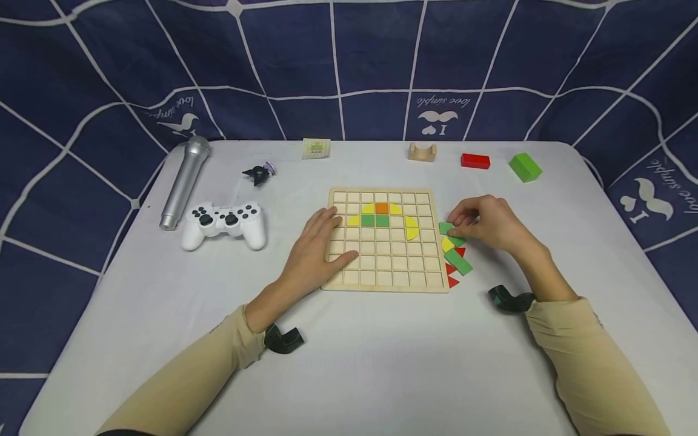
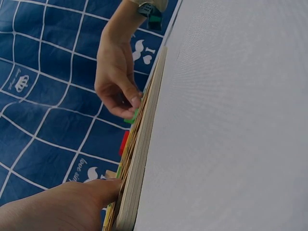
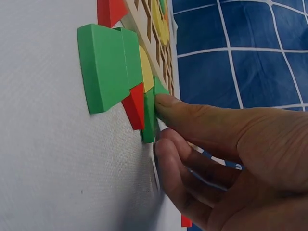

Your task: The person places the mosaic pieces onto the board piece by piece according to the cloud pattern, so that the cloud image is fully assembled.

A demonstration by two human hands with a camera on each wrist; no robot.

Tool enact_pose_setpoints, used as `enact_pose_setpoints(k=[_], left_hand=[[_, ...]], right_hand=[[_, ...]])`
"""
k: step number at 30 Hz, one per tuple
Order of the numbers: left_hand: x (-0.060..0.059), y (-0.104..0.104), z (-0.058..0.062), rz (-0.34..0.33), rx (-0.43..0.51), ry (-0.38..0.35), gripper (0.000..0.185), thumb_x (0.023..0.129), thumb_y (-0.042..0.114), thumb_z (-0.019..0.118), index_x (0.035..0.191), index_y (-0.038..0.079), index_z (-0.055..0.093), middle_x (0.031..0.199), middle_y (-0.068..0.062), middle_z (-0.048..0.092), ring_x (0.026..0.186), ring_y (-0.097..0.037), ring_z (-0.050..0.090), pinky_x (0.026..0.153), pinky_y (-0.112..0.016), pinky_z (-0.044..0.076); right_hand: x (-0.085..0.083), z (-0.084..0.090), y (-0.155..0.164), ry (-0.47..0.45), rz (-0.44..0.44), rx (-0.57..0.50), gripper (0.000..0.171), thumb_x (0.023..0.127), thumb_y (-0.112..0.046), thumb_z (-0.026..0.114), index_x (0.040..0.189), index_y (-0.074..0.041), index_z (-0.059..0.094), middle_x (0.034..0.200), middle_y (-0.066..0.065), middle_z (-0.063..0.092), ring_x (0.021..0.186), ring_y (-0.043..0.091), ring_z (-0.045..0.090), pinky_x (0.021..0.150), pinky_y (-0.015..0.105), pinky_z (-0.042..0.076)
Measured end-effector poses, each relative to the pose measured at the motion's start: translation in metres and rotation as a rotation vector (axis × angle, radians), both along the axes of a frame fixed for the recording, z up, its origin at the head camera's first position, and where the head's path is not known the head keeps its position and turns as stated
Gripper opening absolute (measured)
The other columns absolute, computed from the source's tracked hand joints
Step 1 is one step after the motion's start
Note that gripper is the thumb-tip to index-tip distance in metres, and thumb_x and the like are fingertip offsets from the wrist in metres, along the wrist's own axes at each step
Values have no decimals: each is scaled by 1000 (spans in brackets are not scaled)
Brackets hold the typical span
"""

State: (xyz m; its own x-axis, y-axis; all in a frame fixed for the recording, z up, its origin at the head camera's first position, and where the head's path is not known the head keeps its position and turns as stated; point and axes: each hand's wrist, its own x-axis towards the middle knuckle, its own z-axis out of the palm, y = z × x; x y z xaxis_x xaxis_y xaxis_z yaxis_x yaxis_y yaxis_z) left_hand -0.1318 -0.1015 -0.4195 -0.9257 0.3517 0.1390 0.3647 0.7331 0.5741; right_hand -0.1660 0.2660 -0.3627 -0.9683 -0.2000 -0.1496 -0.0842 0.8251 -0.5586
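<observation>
A green piece (image 1: 450, 229) right of the board (image 1: 384, 242) is pinched, half hidden, by the right hand (image 1: 485, 221); the left hand (image 1: 315, 242) is laid flat on the board, fingers straight.

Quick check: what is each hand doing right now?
Left hand: open, resting flat on the wooden board.
Right hand: pinching a green piece beside the board.

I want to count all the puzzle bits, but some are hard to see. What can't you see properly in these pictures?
- Head view: the right hand covers part of the green piece it pinches; its full shape is hidden.
- Head view: the small card is too small to read.
- Left wrist view: the puzzle board is seen edge-on, so its pieces are hidden.
- Right wrist view: loose pieces overlap; the count is unclear.
</observation>
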Motion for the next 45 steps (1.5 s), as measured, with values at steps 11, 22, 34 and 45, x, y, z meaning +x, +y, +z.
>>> enact_pose_setpoints(k=[11, 22, 34, 45], left_hand=[[0, -1, -3, 9, -4, 2, 81, 96, 49, 74, 156, 4, 46, 173, -9, 30, 163, -27, 17, 130, -51, 25], [1, 0, -5, 12, -11, -10, 81, 96, 49, 74, 156, 4, 45, 173, -9, 29, 164, -27, 17, 130, -51, 25], [0, 2, -1, 4, -17, -9, 80, 96, 49, 74, 156, 4, 45, 173, -9, 30, 163, -28, 17, 130, -50, 25], [1, 1, 1, 4, -14, 2, 80, 96, 48, 74, 156, 4, 46, 173, -9, 31, 163, -28, 18, 131, -49, 24]], right_hand=[[-6, 6, -6, 20, -41, -170, 22, 90, -20, 86, 104, -7, 76, 95, 10, 73, 85, 23, 65, 70, 18, 53], [-24, 3, -68, 116, 36, -157, 11, 89, -13, 86, 93, -8, 77, 86, 8, 72, 81, 24, 63, 72, 27, 51], [-21, -3, -84, 174, 68, -130, 10, 88, -10, 86, 90, -10, 77, 80, 6, 71, 80, 24, 62, 76, 35, 48], [-13, -8, -86, 290, 139, -45, 9, 89, -5, 83, 98, -6, 84, 93, 8, 78, 83, 23, 65, 76, 36, 52]])
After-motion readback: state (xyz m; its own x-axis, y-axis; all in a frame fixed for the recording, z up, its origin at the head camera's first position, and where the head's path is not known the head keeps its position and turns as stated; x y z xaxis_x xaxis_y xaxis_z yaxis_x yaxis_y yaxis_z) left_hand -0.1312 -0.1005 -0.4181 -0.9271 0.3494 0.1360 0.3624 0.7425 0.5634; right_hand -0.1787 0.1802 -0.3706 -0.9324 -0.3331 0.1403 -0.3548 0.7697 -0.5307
